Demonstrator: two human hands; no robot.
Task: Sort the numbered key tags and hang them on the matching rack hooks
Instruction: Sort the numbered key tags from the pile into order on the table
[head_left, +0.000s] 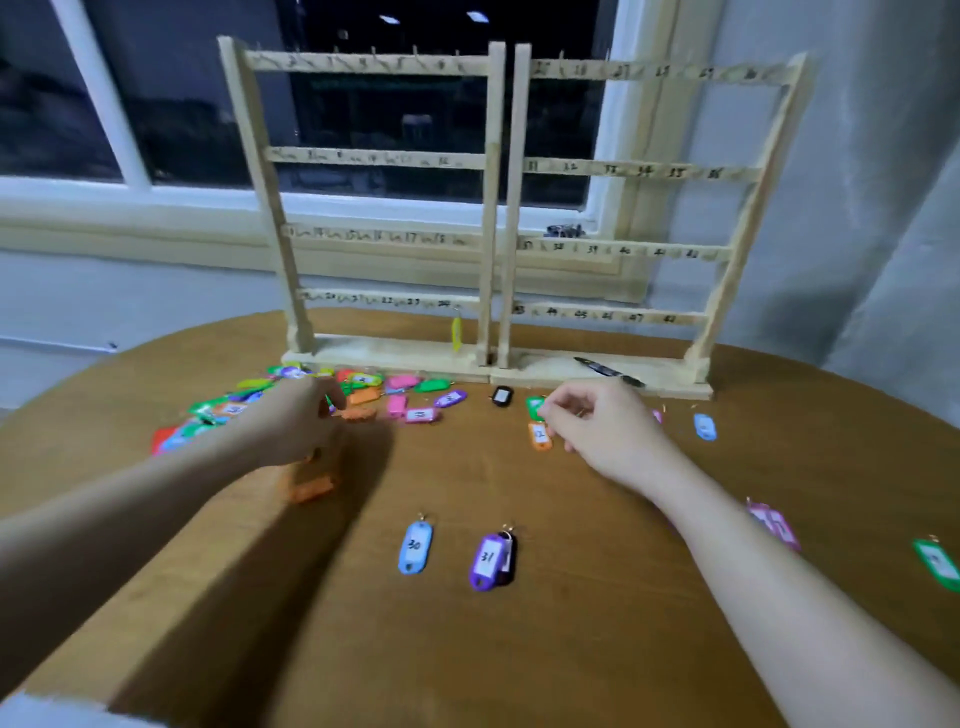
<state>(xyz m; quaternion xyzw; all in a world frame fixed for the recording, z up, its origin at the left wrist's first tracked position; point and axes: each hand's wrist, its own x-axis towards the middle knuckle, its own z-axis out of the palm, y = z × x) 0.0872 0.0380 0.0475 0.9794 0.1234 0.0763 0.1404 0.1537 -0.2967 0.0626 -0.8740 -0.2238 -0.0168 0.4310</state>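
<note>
Tags are light, stiff plastic with slick faces; best taken by the ring or edges. Most lie piled on the counter below the rack, near ones long axis toward it. Left hand curled over the pile (grip unclear); right hand pinches at a green tag.

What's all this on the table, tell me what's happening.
A person is sorting numbered key tags at a round wooden table. The left hand reaches into the heap of coloured tags beside the left rack. The right hand has its fingers curled at a green tag; whether it has a grip on it is unclear. Only a yellow tag hangs so far, on the left rack's bottom rail. A blue tag 30 and purple tag 31 lie set aside.
</note>
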